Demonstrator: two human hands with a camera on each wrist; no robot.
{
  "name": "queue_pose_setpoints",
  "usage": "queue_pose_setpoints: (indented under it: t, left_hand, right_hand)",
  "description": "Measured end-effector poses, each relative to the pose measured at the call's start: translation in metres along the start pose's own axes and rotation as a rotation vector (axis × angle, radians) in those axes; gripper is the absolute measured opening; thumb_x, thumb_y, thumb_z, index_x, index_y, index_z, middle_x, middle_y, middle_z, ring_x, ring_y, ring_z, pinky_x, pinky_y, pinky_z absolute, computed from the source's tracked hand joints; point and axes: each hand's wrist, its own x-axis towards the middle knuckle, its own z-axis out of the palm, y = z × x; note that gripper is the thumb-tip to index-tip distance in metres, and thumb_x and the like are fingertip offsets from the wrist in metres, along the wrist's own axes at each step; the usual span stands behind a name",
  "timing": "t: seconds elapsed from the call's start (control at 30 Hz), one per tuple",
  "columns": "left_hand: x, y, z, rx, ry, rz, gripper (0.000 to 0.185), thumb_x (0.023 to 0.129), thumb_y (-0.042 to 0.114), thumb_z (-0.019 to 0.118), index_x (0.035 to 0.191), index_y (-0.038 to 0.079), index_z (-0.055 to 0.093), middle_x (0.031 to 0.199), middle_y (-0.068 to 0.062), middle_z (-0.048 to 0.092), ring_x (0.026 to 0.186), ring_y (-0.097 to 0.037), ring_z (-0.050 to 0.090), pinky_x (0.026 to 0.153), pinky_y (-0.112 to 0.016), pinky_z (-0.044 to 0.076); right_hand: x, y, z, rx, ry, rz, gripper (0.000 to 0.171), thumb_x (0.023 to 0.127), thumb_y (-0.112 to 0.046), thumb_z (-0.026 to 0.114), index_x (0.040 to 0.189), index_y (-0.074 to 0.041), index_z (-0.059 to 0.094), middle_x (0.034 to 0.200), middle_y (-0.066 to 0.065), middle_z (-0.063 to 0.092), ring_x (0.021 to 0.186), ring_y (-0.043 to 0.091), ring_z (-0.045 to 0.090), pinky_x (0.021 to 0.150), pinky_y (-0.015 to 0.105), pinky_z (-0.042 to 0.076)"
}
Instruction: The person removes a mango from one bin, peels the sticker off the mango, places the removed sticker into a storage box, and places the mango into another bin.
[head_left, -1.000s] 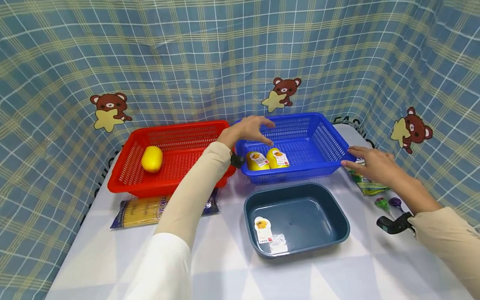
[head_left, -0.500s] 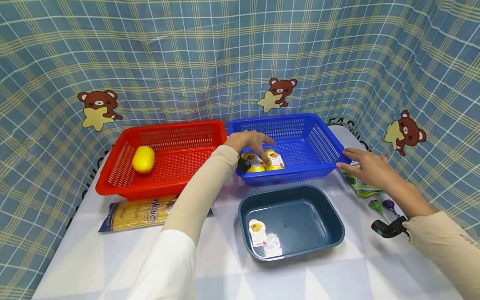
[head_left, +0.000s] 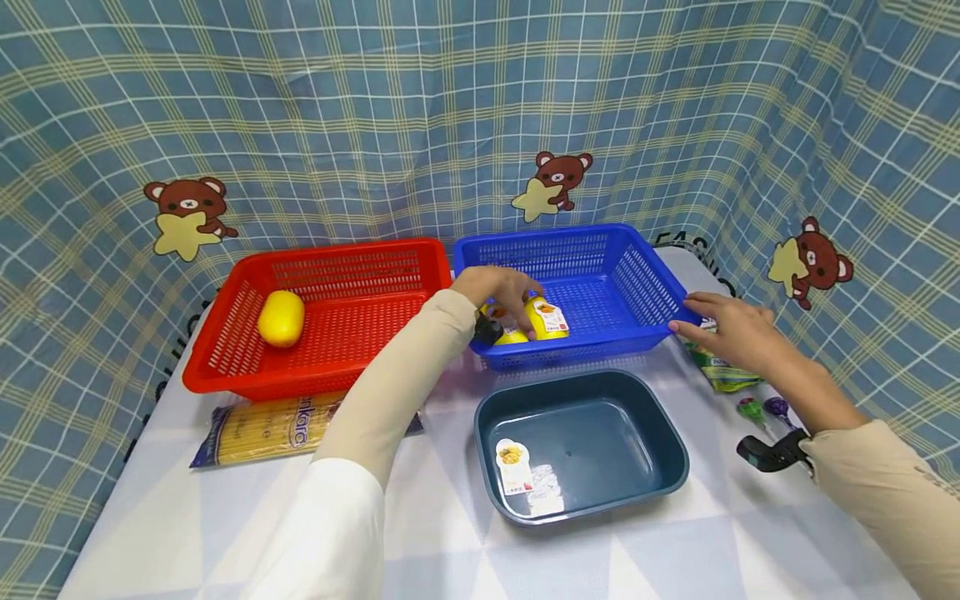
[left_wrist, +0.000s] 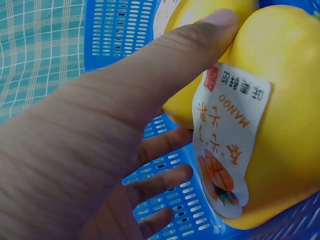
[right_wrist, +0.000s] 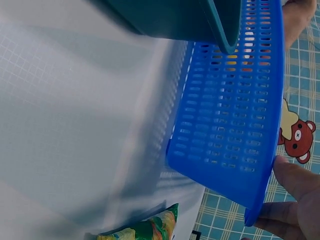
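- My left hand (head_left: 498, 287) is down inside the blue basket (head_left: 637, 275), fingers curled over the left mango (head_left: 510, 332); a second mango (head_left: 546, 318) lies touching it on the right.
- The left wrist view shows what the head view cannot: my thumb (left_wrist: 165, 60) is pressed into the gap between the two fruits, the other fingers curl beneath, and the near mango's (left_wrist: 280, 125) sticker (left_wrist: 227, 135) reads "MANGO", with Asian characters I cannot read and a picture of cut fruit.
- My right hand (head_left: 731, 333) grips the basket's right front corner; the right wrist view shows the thumb (right_wrist: 295, 182) on the rim (right_wrist: 272, 150) and fingers (right_wrist: 272, 217) curled beneath.
- Only that view shows the teal tub's (right_wrist: 220, 22) rim just beside the basket wall.
- In front of the basket, the tub (head_left: 667, 454) holds a loose fruit sticker (head_left: 513, 465).
- Left of the basket, a red basket (head_left: 225, 350) holds a lemon (head_left: 281, 318).
- In front of the red basket lies a spaghetti pack (head_left: 258, 429); its lettering is partly hidden.
- Right of the blue basket, a green packet (head_left: 723, 372) lies partly under my right hand.
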Motion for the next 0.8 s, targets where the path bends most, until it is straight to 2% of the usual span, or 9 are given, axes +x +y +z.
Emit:
queue_pose_setpoints:
  t: [0.1, 0.33, 0.5, 0.67, 0.8]
  left_hand:
    - [0.001, 0.001, 0.001, -0.010, 0.002, 0.023, 0.101, 0.074, 0.058, 0.083, 0.157, 0.028, 0.033, 0.146, -0.005, 0.048, 0.121, -0.021, 0.048, 0.108, -0.043, 0.039]
    - [0.002, 0.008, 0.002, 0.080, 0.014, 0.089, 0.101, 0.078, 0.061, 0.077, 0.159, 0.024, 0.029, 0.145, -0.005, 0.047, 0.126, -0.022, 0.043, 0.109, -0.041, 0.036]
    - [0.005, 0.011, 0.004, 0.092, 0.001, 0.088, 0.101, 0.078, 0.056, 0.080, 0.159, 0.023, 0.028, 0.140, -0.005, 0.050, 0.123, -0.021, 0.046, 0.107, -0.038, 0.038]
    - [0.007, 0.011, 0.005, 0.144, 0.077, 0.107, 0.101, 0.075, 0.058, 0.080, 0.156, 0.021, 0.034, 0.131, -0.003, 0.055, 0.115, -0.020, 0.051, 0.101, -0.036, 0.043]
    - [0.007, 0.010, 0.005, 0.137, 0.151, 0.107, 0.102, 0.072, 0.062, 0.079, 0.156, 0.022, 0.035, 0.127, -0.003, 0.055, 0.113, -0.021, 0.050, 0.102, -0.044, 0.039]
  right_hand:
    - [0.000, 0.001, 0.001, 0.000, -0.001, 0.007, 0.076, 0.100, -0.054, 0.053, 0.142, 0.009, 0.047, 0.148, 0.032, 0.039, 0.132, 0.058, 0.034, 0.085, 0.072, 0.028]
    - [0.001, 0.000, 0.002, 0.014, 0.005, 0.019, 0.078, 0.099, -0.055, 0.053, 0.143, 0.009, 0.046, 0.149, 0.033, 0.038, 0.133, 0.057, 0.032, 0.088, 0.076, 0.025]
    - [0.001, 0.000, 0.004, 0.019, 0.015, 0.006, 0.075, 0.100, -0.053, 0.054, 0.143, 0.008, 0.047, 0.149, 0.031, 0.038, 0.134, 0.056, 0.033, 0.089, 0.076, 0.025]
    - [0.000, 0.002, 0.002, 0.008, 0.018, -0.004, 0.072, 0.101, -0.050, 0.054, 0.143, 0.007, 0.047, 0.150, 0.030, 0.038, 0.132, 0.058, 0.034, 0.088, 0.077, 0.026]
    - [0.000, 0.002, 0.003, 0.010, 0.012, -0.001, 0.071, 0.101, -0.050, 0.054, 0.144, 0.007, 0.047, 0.151, 0.030, 0.037, 0.131, 0.059, 0.035, 0.088, 0.078, 0.025]
